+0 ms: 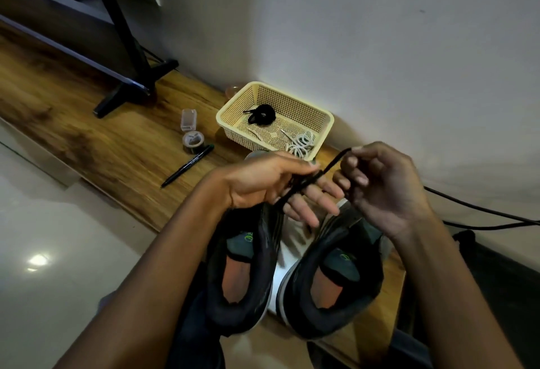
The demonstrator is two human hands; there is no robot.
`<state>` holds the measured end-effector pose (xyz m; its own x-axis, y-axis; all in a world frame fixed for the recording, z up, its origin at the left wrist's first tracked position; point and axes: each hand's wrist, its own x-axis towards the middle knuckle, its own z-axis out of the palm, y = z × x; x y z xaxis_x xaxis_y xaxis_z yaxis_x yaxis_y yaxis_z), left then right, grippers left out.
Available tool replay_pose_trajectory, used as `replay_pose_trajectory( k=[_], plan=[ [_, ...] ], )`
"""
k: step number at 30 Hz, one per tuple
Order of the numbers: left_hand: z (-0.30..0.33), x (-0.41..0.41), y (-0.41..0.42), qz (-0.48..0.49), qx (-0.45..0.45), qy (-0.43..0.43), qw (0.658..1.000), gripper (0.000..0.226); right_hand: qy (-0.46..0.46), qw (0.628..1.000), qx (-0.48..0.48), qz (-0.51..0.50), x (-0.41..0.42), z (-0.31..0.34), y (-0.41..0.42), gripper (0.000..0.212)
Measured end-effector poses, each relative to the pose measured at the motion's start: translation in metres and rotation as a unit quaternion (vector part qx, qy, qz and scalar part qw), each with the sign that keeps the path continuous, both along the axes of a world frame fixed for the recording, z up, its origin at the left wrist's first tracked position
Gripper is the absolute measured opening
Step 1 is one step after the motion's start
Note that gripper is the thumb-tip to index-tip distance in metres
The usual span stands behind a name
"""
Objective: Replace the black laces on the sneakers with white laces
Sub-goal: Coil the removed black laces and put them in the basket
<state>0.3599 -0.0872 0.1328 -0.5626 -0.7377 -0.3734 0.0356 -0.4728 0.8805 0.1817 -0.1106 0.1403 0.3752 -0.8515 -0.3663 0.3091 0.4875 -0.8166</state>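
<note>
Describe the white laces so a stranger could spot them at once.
Find the cream mesh basket against the wall on the wooden shelf. The white laces lie bundled in its near right corner, pale and loosely coiled, unlike the black lace bundle farther back.

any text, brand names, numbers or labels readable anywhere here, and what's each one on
None can be read.
Left sneaker: small green logo mark on the insole, too blurred to read.
Right sneaker: the same green mark on its insole, too blurred to read.
Roll of tape: dark patterned print, no legible text.
Black pen: no visible lettering.
Clear plastic box and cream basket: no text seen.
</note>
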Motion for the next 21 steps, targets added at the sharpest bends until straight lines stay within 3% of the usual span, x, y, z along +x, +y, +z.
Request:
replay_pose_trajectory(
  k=[2,4,7,9,12,16,18,21],
  plan=[
    [-0.005,-0.006,-0.001,0.013,-0.017,-0.046,0.999,0.043,0.042,0.998,-0.053,-0.012,0.001,-0.004,0.001,0.028],
    [-0.008,-0.013,-0.004,0.084,-0.024,-0.064,0.994,0.044,0.121,0.981,-0.154,-0.009,0.004,-0.007,0.002,0.028],
    [-0.010,-0.019,-0.008,0.236,-0.029,-0.055,0.970,0.043,0.235,0.932,-0.276,0.010,0.009,-0.007,0.009,0.029],
    [-0.012,-0.020,-0.013,0.297,-0.027,-0.026,0.954,0.042,0.252,0.913,-0.316,0.052,0.016,-0.009,0.018,0.032],
    [-0.010,-0.019,-0.019,0.332,0.008,0.104,0.937,0.045,0.234,0.916,-0.291,0.145,0.027,-0.020,0.027,0.035],
    [-0.002,-0.007,-0.018,0.343,0.047,0.292,0.892,0.048,0.281,0.905,-0.207,0.244,0.025,-0.027,0.025,0.041],
    [0.002,0.002,-0.014,0.318,0.066,0.315,0.892,0.047,0.274,0.929,-0.152,0.199,0.019,-0.024,0.020,0.041],
    [0.007,0.008,-0.008,0.249,0.078,0.233,0.937,0.049,0.210,0.973,-0.072,0.068,0.009,-0.019,0.010,0.039]
  ],
)
